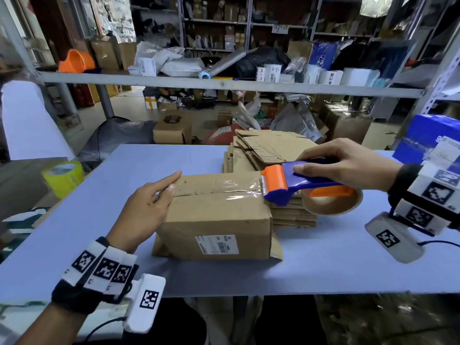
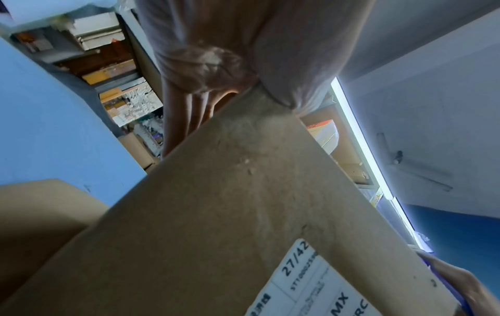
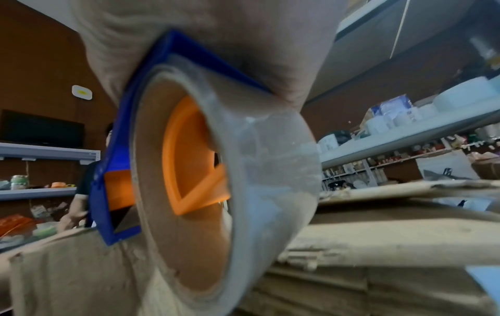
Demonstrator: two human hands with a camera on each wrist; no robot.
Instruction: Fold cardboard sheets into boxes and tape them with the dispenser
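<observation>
While the left hand [image 1: 146, 207] lies flat against the left end of the cardboard box [image 1: 216, 220], fingers straight and spread a bit over the top edge near the flap seam, the right hand [image 1: 341, 165] has its grip wrapped round the tape dispenser [image 1: 298, 183], thumb on top of the blue body. The dispenser's orange front end sits right at the box's right top edge, and a strip of clear tape [image 1: 231, 188] already covers the right part of the seam; the left part by the fingers is bare. The tape roll [image 1: 333, 202] hangs under the handle, just above the stack of flat cardboard sheets [image 1: 268, 155] that sits right behind and beside the box. The box stands on the pale blue surface [image 1: 74, 240], with a white shipping label [image 1: 219, 244] on the side facing the camera and its bottom flaps splayed out underneath. From the left wrist view you mostly get the box wall and label up close. A yellow tape roll [image 1: 63, 176] sits off the left edge of the surface, and there's a blue carton [image 1: 423, 138] at far right.
</observation>
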